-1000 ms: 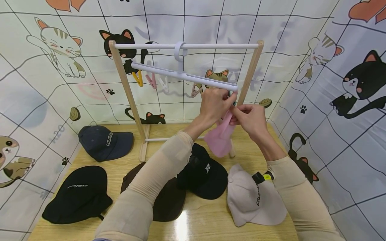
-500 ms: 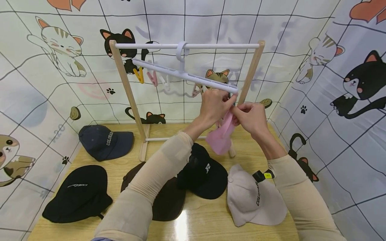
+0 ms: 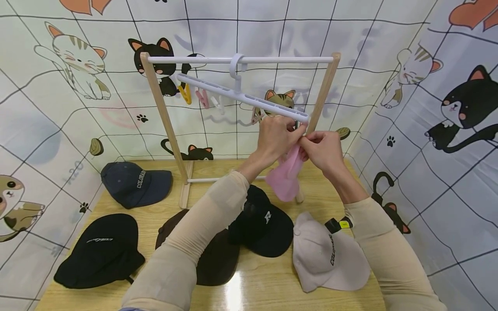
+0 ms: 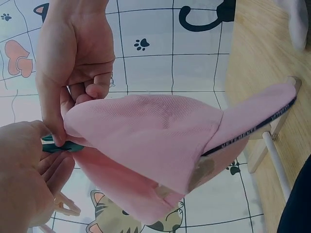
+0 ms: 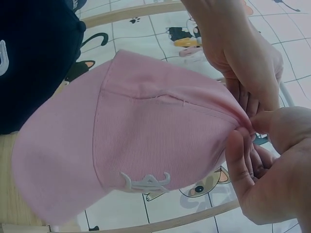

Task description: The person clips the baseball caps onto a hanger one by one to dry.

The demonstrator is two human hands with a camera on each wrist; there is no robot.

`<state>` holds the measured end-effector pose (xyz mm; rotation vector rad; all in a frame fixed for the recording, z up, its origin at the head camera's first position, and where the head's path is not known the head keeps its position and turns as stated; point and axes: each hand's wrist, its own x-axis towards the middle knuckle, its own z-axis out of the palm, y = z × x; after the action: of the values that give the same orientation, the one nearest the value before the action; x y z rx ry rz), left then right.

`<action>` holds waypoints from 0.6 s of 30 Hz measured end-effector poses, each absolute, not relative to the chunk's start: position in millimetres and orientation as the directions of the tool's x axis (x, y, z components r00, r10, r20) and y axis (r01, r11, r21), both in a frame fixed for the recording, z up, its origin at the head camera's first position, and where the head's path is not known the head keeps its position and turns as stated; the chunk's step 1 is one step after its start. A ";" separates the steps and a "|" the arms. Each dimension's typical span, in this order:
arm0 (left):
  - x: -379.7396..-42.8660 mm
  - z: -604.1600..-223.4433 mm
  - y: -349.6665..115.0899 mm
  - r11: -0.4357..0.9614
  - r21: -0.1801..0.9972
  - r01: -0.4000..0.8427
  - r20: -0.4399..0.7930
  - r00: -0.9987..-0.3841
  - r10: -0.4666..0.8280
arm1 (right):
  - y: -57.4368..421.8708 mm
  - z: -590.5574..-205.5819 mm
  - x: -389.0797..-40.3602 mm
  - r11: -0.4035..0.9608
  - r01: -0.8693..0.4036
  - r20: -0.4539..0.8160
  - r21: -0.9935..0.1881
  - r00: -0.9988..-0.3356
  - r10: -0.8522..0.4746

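Observation:
A pink baseball cap (image 5: 155, 126) hangs crown up under the right end of a white clip hanger (image 3: 241, 97). My right hand (image 3: 324, 151) pinches the top of its crown. Beside it my left hand (image 3: 276, 136) grips a dark green clothespin (image 4: 73, 146), mostly covered by fingers, at the hanger's low end. In the left wrist view the pin's tip meets the gathered cloth; whether it bites on the cloth is hidden. The hanger tilts down to the right, hooked on the white rail (image 3: 186, 60). Yellow (image 3: 185, 93), pink (image 3: 202, 98) and white (image 3: 218, 105) clothespins dangle from it.
Wooden posts (image 3: 324, 90) carry the rail. On the wooden table (image 3: 272, 293) lie a navy cap (image 3: 128, 183), a black hat (image 3: 105, 250), a dark brown cap (image 3: 218, 263), a black cap (image 3: 268, 224) and a beige cap (image 3: 323, 255). Cat-patterned cloth (image 3: 256, 26) stands behind.
The hanger has shifted slightly right and its left end has risen, carrying the dangling clothespins along. Both hands stay almost in place at the pink cap, which sways a little.

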<state>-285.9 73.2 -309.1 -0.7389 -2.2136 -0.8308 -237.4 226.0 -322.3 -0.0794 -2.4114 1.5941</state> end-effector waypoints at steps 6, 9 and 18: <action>-286.9 -309.3 73.0 0.630 0.371 0.682 0.720 -0.640 0.269 | 226.7 -323.5 -238.7 0.420 -0.088 0.177 -0.903 -0.968 0.178; -287.6 -309.7 71.1 0.606 0.396 0.689 0.706 -0.651 0.279 | 227.4 -323.9 -239.4 0.426 -0.090 0.180 -0.900 -0.968 0.175; -287.1 -313.7 61.4 0.538 0.494 0.683 0.613 -0.712 0.341 | 227.9 -326.6 -241.9 0.452 -0.087 0.184 -0.888 -0.967 0.175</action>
<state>-287.1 61.4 -313.7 -0.8323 -2.3309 -1.0276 -241.9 227.9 -326.6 -0.0756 -2.4558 1.5229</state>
